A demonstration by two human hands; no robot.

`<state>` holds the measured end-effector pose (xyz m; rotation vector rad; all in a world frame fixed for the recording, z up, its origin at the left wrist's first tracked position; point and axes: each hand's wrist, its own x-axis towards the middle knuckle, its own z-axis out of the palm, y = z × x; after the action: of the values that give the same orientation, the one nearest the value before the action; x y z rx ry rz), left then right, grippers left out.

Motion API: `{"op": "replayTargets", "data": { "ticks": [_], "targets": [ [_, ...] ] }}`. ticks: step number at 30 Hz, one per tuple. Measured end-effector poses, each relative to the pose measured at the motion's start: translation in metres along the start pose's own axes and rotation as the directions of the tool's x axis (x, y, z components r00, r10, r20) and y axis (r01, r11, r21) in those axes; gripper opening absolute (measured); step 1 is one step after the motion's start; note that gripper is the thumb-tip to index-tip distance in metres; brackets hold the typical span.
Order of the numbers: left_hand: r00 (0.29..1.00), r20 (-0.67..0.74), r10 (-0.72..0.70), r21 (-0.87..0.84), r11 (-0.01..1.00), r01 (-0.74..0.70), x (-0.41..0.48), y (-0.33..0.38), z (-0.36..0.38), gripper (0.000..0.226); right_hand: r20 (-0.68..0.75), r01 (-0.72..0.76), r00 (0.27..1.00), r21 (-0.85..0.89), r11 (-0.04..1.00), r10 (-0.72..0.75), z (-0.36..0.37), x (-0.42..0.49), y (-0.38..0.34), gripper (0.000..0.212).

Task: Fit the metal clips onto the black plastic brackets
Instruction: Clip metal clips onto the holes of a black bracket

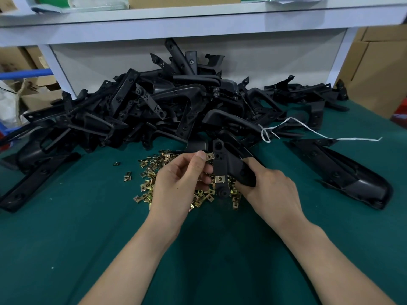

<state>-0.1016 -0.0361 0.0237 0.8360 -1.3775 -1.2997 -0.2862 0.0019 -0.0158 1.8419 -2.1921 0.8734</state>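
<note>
Nearest the camera, two bare forearms reach forward over a green table (66, 238). Both hands meet just above the middle of the table.

The left hand (176, 183) has its thumb and fingertips pinched on one small brass-coloured metal clip (209, 156). That clip sits at the left edge of a flat arm on a black plastic bracket (229, 168), near the arm's upper end. Whether the clip is already pushed on cannot be told. The right hand (268, 188) has its fingers curled round the thick body of the same bracket and holds it up off the table. A second clip (219, 178) is already seated lower on that flat arm.

Directly under and behind the hands lies a loose heap of clips (147, 186), with a few strays scattered to the left.

To the right, a long black bracket (343, 175) lies by itself on the table. Another long one (33, 179) lies at the left edge.

Beyond the hands, a large tangled pile of black brackets (154, 106) spans most of the table's width. A white string (308, 128) trails from the pile's right side.

Farthest back stands a pale shelf (198, 20), with cardboard boxes (374, 69) to the right.
</note>
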Motion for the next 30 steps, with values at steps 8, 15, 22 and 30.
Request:
{"op": "replayTargets", "data": {
  "ticks": [8,15,22,30],
  "targets": [
    [0.999,-0.029,0.023,0.058,0.998,-0.021,-0.003,0.000,0.002,0.028,0.031,-0.014,0.999,0.020,1.000,0.013,-0.002,0.000,-0.001,0.040],
    [0.995,-0.095,0.006,0.073,0.997,0.001,-0.010,0.001,0.012,0.028,0.064,-0.017,0.998,-0.002,1.000,0.017,-0.003,-0.001,-0.005,0.038],
    [1.000,-0.023,0.006,0.086,0.996,-0.004,-0.011,0.003,0.013,0.030,0.076,-0.025,0.997,-0.023,0.999,0.027,-0.004,0.000,-0.007,0.040],
    [0.997,0.007,0.071,0.264,0.962,-0.070,-0.012,0.005,0.009,0.034,0.043,-0.027,0.999,-0.070,0.997,0.030,-0.002,-0.002,-0.010,0.041]
  ]
}}
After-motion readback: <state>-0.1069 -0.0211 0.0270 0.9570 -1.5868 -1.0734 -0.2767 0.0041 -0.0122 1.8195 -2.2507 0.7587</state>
